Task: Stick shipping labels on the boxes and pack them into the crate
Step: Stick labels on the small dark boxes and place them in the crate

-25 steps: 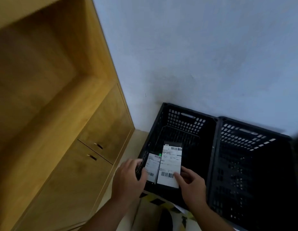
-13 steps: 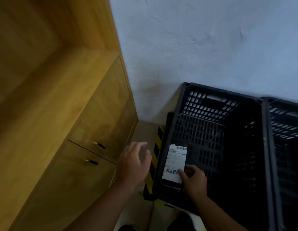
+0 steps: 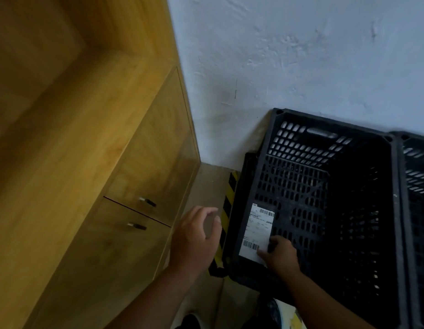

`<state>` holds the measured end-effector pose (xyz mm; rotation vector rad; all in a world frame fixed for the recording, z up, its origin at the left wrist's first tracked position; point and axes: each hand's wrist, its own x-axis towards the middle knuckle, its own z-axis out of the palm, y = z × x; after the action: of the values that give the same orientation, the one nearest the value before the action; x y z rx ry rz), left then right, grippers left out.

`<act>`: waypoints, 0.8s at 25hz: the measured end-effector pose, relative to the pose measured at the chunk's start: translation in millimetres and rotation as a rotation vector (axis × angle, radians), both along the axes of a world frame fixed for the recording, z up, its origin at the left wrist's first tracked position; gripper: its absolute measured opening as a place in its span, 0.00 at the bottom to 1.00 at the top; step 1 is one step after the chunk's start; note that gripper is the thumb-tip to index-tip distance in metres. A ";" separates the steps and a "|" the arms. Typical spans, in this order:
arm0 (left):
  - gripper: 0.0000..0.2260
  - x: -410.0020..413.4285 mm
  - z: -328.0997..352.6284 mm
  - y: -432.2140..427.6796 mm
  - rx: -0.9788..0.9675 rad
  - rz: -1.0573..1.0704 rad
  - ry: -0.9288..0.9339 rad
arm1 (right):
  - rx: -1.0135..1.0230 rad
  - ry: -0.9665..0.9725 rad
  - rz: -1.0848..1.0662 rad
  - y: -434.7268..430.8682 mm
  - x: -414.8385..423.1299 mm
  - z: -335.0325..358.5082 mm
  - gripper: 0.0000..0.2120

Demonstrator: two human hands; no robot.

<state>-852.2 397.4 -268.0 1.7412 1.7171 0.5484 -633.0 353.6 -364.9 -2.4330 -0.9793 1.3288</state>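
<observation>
A dark box with a white shipping label on top lies low inside the black slatted crate, against its left wall near the front corner. My right hand reaches into the crate and grips the box at its near right corner, with thumb and fingertips on the label. My left hand hovers outside the crate, to its left and above the floor. Its fingers are loosely curled and hold nothing.
A second black crate stands directly to the right of the first, both against the white wall. A wooden cabinet with two small door handles fills the left. Black-and-yellow hazard tape runs along the floor beside the crate.
My left hand has let go of the box and drawn out to the left of the crate. My right hand has lowered the labelled box deeper into the crate.
</observation>
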 end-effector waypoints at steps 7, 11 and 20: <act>0.13 9.6 19.0 -6.8 -0.019 -0.033 0.053 | 0.055 0.011 -0.022 -1.0 14.2 46.5 0.32; 0.11 46.1 85.0 -24.9 0.016 -0.138 0.030 | 0.140 -0.196 0.076 -38.6 63.1 155.0 0.34; 0.13 245.4 268.4 -125.6 0.187 -0.752 0.094 | 0.286 -0.520 -0.116 -231.1 248.3 405.7 0.31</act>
<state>-606.8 271.8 0.4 2.3845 0.9549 0.2873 -384.7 122.5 40.7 -2.5990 -1.0285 0.4762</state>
